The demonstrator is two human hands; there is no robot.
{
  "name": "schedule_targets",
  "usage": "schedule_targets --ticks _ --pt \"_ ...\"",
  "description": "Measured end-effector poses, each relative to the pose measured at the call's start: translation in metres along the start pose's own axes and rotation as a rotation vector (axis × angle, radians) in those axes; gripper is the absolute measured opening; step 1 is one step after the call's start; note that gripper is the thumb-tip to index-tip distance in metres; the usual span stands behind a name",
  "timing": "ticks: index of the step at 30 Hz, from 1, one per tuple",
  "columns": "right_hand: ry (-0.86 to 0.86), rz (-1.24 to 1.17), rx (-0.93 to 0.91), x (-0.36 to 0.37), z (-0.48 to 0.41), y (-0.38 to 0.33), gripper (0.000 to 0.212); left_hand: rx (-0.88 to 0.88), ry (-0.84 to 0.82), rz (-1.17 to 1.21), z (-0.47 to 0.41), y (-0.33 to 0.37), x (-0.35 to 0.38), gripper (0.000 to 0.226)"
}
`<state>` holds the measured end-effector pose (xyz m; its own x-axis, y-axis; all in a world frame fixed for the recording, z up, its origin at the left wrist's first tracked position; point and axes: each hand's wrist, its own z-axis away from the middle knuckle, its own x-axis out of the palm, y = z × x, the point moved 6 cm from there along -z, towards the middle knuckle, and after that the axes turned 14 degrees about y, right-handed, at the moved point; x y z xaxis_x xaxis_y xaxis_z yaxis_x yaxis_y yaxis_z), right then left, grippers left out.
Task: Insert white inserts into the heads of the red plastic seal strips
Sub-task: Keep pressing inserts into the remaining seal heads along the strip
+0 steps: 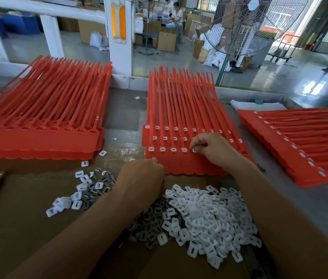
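Three stacks of seal strips lie on the table, well apart: the left stack, the middle stack and the right stack. In front of the middle stack lies a large pile of inserts, and to the left of it a smaller pile. The right hand is over the middle stack and pinches one insert in its nearest row of heads. The left hand is at that stack's near left corner. Behind the table stands a fan.

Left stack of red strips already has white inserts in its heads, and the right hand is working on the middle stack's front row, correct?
No. The head view shows the heads of the left stack empty, nothing fitted yet. The right hand is indeed at the front row of the middle stack, pinching a white insert there.
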<state>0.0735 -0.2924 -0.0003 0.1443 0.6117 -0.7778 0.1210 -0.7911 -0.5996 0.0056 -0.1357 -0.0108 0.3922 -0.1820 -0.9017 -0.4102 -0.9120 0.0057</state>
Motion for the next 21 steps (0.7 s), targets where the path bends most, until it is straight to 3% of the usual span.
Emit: schedule_targets --ticks 7,15,21 --pt "0.059 -0.013 0.039 0.001 0.000 0.003 0.016 0.003 0.005 0.006 0.000 0.000 0.000 0.027" --pt "0.089 0.062 0.181 -0.003 -0.012 0.008 0.026 0.000 0.003 0.017 0.000 0.001 -0.001 0.026" --pt "0.108 0.086 0.167 -0.002 -0.014 0.008 0.027 0.001 -0.011 0.019 -0.002 0.001 -0.001 0.025"
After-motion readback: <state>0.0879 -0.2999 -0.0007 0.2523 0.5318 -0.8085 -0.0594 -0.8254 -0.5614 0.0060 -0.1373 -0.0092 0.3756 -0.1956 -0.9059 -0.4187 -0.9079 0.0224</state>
